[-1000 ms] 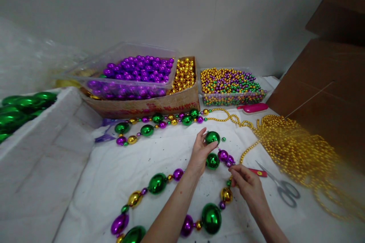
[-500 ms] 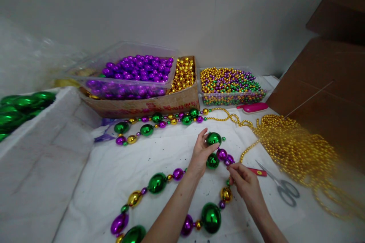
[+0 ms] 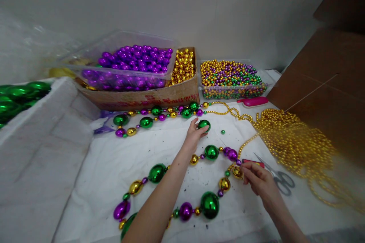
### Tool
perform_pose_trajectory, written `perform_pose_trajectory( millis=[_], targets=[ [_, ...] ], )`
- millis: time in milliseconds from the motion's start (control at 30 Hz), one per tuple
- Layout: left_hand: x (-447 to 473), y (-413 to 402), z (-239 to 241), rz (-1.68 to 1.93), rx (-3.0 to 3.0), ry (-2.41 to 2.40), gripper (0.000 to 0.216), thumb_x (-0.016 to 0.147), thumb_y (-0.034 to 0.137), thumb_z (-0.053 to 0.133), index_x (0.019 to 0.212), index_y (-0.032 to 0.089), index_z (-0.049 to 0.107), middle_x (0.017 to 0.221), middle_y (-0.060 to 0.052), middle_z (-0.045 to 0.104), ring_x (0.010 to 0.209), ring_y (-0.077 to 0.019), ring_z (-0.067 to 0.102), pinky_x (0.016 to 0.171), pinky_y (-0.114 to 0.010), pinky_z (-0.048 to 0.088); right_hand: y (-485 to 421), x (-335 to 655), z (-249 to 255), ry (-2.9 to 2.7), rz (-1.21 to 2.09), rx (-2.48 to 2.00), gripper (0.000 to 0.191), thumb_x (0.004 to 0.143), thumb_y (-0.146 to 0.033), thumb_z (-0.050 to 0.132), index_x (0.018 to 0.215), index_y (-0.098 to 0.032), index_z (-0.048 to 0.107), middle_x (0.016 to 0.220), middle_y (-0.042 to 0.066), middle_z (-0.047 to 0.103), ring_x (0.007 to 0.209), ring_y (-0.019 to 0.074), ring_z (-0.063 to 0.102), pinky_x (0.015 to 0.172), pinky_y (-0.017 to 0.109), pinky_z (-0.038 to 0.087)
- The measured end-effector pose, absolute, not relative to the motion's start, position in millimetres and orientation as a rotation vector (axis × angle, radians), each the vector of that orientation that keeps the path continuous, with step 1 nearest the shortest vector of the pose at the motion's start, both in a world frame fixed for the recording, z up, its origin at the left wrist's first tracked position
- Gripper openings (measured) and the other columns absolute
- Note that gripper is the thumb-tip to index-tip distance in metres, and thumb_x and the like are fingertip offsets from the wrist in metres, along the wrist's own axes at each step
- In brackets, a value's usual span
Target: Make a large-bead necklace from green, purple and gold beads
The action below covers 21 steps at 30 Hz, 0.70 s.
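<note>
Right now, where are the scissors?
In the head view the scissors lie on the white cloth at right, just beyond the right hand, beside the pile of gold bead strands.

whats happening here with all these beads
A person is working on a bead strand of large green, purple and gold beads, laid in a loop on a white cloth. The left hand holds a loose green bead above the loop. The right hand pinches the strand's end by a gold bead. Scissors and a pile of gold bead chains lie to the right, with tubs of beads at the back.
</note>
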<state>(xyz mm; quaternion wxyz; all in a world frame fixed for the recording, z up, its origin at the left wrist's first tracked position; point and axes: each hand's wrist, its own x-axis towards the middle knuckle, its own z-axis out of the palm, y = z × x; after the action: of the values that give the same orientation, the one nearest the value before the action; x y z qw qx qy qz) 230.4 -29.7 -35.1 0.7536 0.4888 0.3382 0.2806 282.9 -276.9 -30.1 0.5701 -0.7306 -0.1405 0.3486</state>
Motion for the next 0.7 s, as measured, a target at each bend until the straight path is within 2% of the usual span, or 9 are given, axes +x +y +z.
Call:
perform_pose_trajectory(
  millis=[167, 367, 433, 500, 567, 633, 700],
  targets=[
    [244, -26, -47, 0.555, 1.299, 0.784, 0.061, 0.052, 0.016, 0.081, 0.108, 0.021, 0.058, 0.106, -0.008, 0.058, 0.101, -0.0258, 0.056, 0.09, -0.038, 0.045, -274, 306, -21, -0.265, 0.763, -1.664, 0.033, 0.072, -0.046, 0.067, 0.081, -0.014, 0.062, 0.049, -0.005, 0.05, 0.034, 0.0033, 0.028, 0.033, 0.018, 0.015],
    [242, -25, -35, 0.467, 1.571, 0.704, 0.058, 0.043, 0.009, 0.08, 0.097, 0.021, 0.063, 0.111, -0.007, 0.059, 0.118, -0.0309, 0.045, 0.108, -0.042, 0.026, -258, 341, -17, -0.281, 0.77, -1.651, 0.031, 0.066, -0.043, 0.07, 0.072, -0.014, 0.06, 0.042, -0.006, 0.048, 0.03, 0.003, 0.025, 0.031, 0.018, 0.013],
    [239, -33, -24, 0.522, 1.671, 0.693, 0.055, 0.048, 0.013, 0.079, 0.099, 0.021, 0.062, 0.116, -0.006, 0.056, 0.121, -0.0292, 0.043, 0.107, -0.041, 0.027, -257, 347, -12, -0.299, 0.771, -1.647, 0.031, 0.065, -0.043, 0.071, 0.071, -0.015, 0.059, 0.041, -0.006, 0.048, 0.03, 0.0031, 0.025, 0.031, 0.018, 0.013],
    [239, -49, -11, 0.609, 1.708, 0.713, 0.044, 0.061, 0.022, 0.074, 0.102, 0.021, 0.059, 0.116, -0.007, 0.055, 0.112, -0.0251, 0.049, 0.098, -0.038, 0.037, -254, 347, -6, -0.325, 0.765, -1.633, 0.03, 0.067, -0.043, 0.069, 0.072, -0.016, 0.059, 0.043, -0.007, 0.048, 0.03, 0.003, 0.024, 0.031, 0.018, 0.013],
    [242, -72, 0, 0.575, 1.518, 0.72, 0.042, 0.072, 0.033, 0.067, 0.109, 0.019, 0.052, 0.105, -0.008, 0.058, 0.081, -0.0168, 0.059, 0.072, -0.03, 0.048, -247, 341, 1, -0.36, 0.757, -1.614, 0.028, 0.07, -0.043, 0.066, 0.076, -0.017, 0.058, 0.045, -0.007, 0.048, 0.031, 0.0034, 0.025, 0.032, 0.018, 0.015],
    [248, -97, 5, 0.412, 1.184, 0.621, 0.055, 0.074, 0.04, 0.066, 0.119, 0.019, 0.042, 0.095, -0.006, 0.059, 0.056, -0.0096, 0.054, 0.048, -0.022, 0.041, -236, 330, 4, -0.401, 0.746, -1.605, 0.027, 0.073, -0.044, 0.063, 0.077, -0.017, 0.057, 0.047, -0.007, 0.048, 0.032, 0.0043, 0.025, 0.032, 0.019, 0.016],
    [255, -115, 4, 0.401, 0.984, 0.572, 0.061, 0.072, 0.04, 0.069, 0.121, 0.02, 0.038, 0.086, -0.001, 0.057, 0.045, -0.0048, 0.047, 0.039, -0.018, 0.031, -226, 318, 3, -0.448, 0.72, -1.612, 0.026, 0.076, -0.044, 0.059, 0.076, -0.018, 0.056, 0.047, -0.006, 0.048, 0.033, 0.0057, 0.027, 0.033, 0.02, 0.018]
  ],
)
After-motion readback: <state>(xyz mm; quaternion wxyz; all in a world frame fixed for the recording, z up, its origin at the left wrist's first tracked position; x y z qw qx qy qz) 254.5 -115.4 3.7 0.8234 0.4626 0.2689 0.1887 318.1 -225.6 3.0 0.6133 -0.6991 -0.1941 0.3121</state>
